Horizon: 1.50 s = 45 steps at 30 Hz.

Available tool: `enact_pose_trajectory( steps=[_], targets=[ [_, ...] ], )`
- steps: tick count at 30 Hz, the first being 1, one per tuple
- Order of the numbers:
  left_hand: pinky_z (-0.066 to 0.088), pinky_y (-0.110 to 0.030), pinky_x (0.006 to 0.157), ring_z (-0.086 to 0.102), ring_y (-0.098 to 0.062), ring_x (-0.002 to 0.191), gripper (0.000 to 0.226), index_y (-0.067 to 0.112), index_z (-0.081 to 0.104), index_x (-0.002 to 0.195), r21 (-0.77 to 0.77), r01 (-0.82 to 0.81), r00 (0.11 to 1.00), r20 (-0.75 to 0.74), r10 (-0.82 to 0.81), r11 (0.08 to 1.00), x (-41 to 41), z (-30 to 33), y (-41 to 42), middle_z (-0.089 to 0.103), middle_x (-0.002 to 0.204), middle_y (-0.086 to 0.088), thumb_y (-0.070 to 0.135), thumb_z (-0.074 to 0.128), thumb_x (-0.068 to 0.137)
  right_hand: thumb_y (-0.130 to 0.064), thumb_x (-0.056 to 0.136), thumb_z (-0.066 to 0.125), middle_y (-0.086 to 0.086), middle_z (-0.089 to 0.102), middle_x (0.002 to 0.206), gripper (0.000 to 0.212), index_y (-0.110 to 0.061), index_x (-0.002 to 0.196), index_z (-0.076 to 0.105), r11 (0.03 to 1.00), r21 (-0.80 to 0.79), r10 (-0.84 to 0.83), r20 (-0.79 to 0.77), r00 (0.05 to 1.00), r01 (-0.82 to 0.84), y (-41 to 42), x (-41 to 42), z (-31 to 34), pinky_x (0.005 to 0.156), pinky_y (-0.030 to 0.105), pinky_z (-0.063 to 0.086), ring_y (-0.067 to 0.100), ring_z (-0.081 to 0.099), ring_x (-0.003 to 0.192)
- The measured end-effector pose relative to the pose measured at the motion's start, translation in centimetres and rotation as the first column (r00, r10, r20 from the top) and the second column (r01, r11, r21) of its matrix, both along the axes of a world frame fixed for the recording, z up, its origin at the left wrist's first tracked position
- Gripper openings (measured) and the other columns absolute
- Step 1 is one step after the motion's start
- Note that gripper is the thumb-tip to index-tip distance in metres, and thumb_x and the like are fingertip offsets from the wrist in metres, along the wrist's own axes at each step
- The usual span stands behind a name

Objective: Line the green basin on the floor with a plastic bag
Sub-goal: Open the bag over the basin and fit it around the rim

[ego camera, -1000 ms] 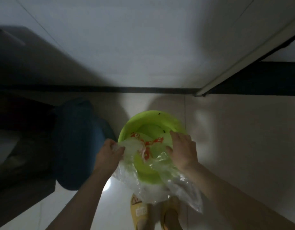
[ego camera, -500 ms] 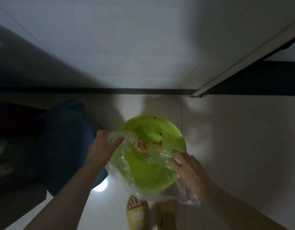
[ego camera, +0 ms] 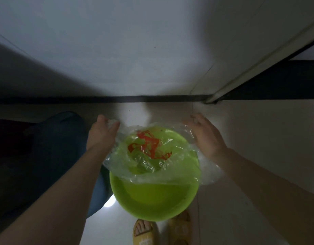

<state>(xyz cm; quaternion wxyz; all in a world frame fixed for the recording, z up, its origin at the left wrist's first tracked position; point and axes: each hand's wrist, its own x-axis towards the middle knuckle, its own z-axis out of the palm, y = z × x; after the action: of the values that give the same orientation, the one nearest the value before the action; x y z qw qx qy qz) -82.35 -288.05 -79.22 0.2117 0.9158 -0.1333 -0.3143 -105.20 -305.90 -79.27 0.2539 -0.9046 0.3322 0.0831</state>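
Plastic bag point(ego camera: 149, 156) between left hand point(ego camera: 101, 134), right hand point(ego camera: 204, 137)

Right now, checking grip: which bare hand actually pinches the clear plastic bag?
The left hand: thumb and fingers close on the clear plastic bag. The right hand lies open on it.

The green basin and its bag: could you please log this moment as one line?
stage: lining underway | plastic bag: covers far half of green basin | left hand: grips bag edge | right hand: open on bag edge | near rim: uncovered

The pale tiled floor point(ego camera: 250, 138) carries the green basin point(ego camera: 158, 200) and two yellow slippers point(ego camera: 143, 232).
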Motion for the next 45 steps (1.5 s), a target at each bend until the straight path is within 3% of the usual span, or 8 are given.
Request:
enact_pose_trajectory(
  steps=[8, 12, 15, 22, 28, 34, 40, 45],
  targets=[
    [0.040, -0.044, 0.073, 0.053, -0.040, 0.098, 0.017, 0.024, 0.037, 0.084, 0.132, 0.208, 0.972, 0.079, -0.220, 0.969, -0.1, -1.9, 0.1, 0.049, 0.106, -0.020, 0.033, 0.050, 0.090, 0.011, 0.080, 0.055, 0.012, 0.051, 0.118, 0.052, -0.021, 0.121, 0.059, 0.994, 0.103, 0.035, -0.072, 0.997, -0.027, -0.8, -1.5, -3.7, 0.083, 0.034, 0.049, 0.027, 0.056, 0.105],
    [0.046, -0.038, 0.088, 0.049, -0.034, 0.102, 0.053, 0.021, 0.029, 0.136, 0.347, 0.329, 0.938, -0.011, -0.347, 0.878, 0.0, -3.8, 2.3, 0.033, 0.118, -0.018, 0.024, 0.054, 0.089, 0.006, 0.082, 0.057, 0.010, 0.054, 0.103, 0.043, -0.018, 0.117, 0.063, 0.987, 0.158, 0.011, -0.104, 0.995, 0.005, -0.3, -2.8, -5.4, 0.073, 0.028, 0.047, 0.025, 0.059, 0.087],
    [0.048, -0.045, 0.085, 0.053, -0.040, 0.096, 0.048, 0.003, 0.032, 0.128, 0.362, 0.299, 0.952, -0.047, -0.303, 0.883, -0.3, -4.0, 3.8, 0.046, 0.103, -0.021, 0.035, 0.042, 0.093, 0.000, 0.083, 0.059, 0.016, 0.064, 0.099, 0.026, -0.011, 0.105, 0.069, 0.968, 0.241, -0.034, -0.167, 0.985, 0.074, 0.4, -3.9, -6.4, 0.074, 0.027, 0.045, 0.029, 0.063, 0.087],
    [0.038, -0.053, 0.098, 0.045, -0.044, 0.119, 0.063, 0.011, 0.042, 0.134, 0.192, 0.379, 0.887, 0.203, -0.414, 0.905, -1.9, 0.2, 6.7, 0.038, 0.140, -0.025, 0.030, 0.066, 0.080, -0.033, 0.082, 0.068, 0.011, 0.053, 0.135, 0.057, -0.023, 0.133, 0.045, 0.669, 0.453, -0.498, -0.314, 0.808, 0.588, 0.0, -4.8, -2.9, 0.097, 0.038, 0.043, 0.027, 0.053, 0.119],
    [0.037, -0.059, 0.101, 0.048, -0.039, 0.126, 0.070, 0.020, 0.046, 0.134, 0.107, 0.824, 0.512, 0.276, -0.813, 0.556, -6.6, 3.4, 6.9, 0.049, 0.140, -0.015, 0.038, 0.074, 0.072, -0.011, 0.072, 0.076, 0.015, 0.061, 0.124, 0.059, -0.012, 0.126, 0.053, 0.991, -0.127, 0.042, 0.085, 0.996, -0.031, 5.2, -3.2, 3.9, 0.093, 0.043, 0.047, 0.036, 0.056, 0.110],
    [-0.022, -0.051, 0.107, -0.018, -0.028, 0.143, 0.100, 0.043, -0.009, 0.141, 0.322, 0.827, 0.509, -0.081, -0.857, 0.461, -9.9, 1.7, 10.4, -0.025, 0.147, 0.005, 0.067, 0.057, 0.071, -0.049, 0.079, 0.063, 0.007, 0.007, 0.159, 0.088, -0.029, 0.146, 0.010, 0.893, 0.223, 0.449, -0.432, 0.782, -0.390, 12.9, -6.4, 2.0, 0.118, 0.048, 0.009, 0.029, 0.010, 0.145],
    [0.027, -0.058, 0.109, 0.043, -0.035, 0.129, 0.098, 0.031, 0.051, 0.129, 0.330, 0.829, 0.458, 0.064, -0.887, 0.452, -11.1, 2.9, 12.1, 0.048, 0.141, -0.011, 0.074, 0.071, 0.044, -0.045, 0.028, 0.091, 0.005, 0.072, 0.112, 0.091, -0.022, 0.113, 0.067, 0.881, 0.064, 0.455, -0.388, 0.801, -0.469, 14.4, -9.1, 2.6, 0.083, 0.044, 0.057, 0.023, 0.069, 0.099],
    [0.049, -0.047, 0.095, 0.060, -0.027, 0.116, 0.078, 0.028, 0.065, 0.113, 0.215, 0.913, 0.331, 0.109, -0.937, 0.347, -13.1, 2.3, 13.5, 0.063, 0.127, -0.006, 0.062, 0.078, 0.045, -0.016, 0.067, 0.057, 0.000, 0.075, 0.087, 0.033, -0.018, 0.096, 0.072, 0.836, -0.195, 0.495, -0.138, 0.858, -0.514, 16.0, -9.3, 2.2, 0.064, 0.027, 0.059, 0.019, 0.069, 0.074]
  ],
)
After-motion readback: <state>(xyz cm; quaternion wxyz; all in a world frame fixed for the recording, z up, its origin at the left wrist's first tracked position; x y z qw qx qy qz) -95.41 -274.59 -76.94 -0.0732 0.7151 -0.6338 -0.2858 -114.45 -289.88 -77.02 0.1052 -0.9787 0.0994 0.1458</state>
